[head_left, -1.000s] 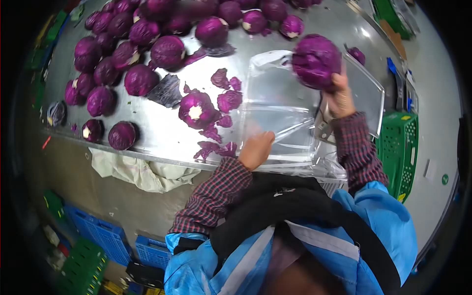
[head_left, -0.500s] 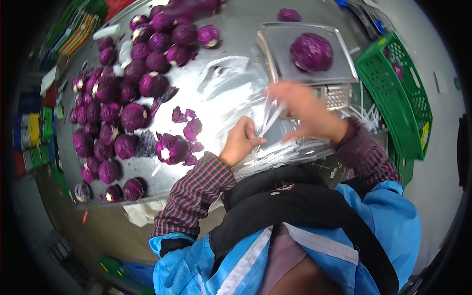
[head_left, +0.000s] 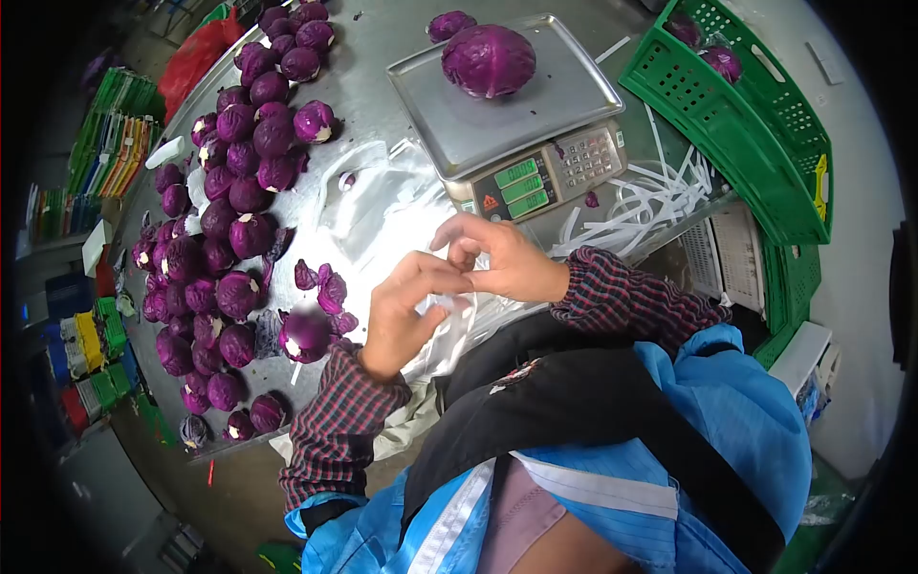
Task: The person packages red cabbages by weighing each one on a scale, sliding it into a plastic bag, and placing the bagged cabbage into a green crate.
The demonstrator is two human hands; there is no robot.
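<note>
My left hand (head_left: 406, 311) and my right hand (head_left: 502, 260) meet at the front edge of the metal table, fingers curled and fingertips close together. Between and below them hangs a clear plastic bag (head_left: 449, 340), partly hidden by the fingers. More clear plastic bags (head_left: 492, 314) lie flat under my hands. Beyond the right hand is a digital scale (head_left: 521, 187), its green display lit. A large red cabbage (head_left: 489, 61) rests on the scale's metal pan (head_left: 535, 120).
Many red cabbages (head_left: 251, 234) are piled along the table's left side, with loose purple leaves (head_left: 330, 290) nearby. White strips (head_left: 655, 210) lie right of the scale. A green crate (head_left: 736, 124) holding cabbages stands at the right. Another small cabbage (head_left: 449, 25) sits behind the pan.
My right hand has come left and down from near the scale to meet my left hand. My left hand has shifted left, its fingers now curled toward the right. The view has turned.
</note>
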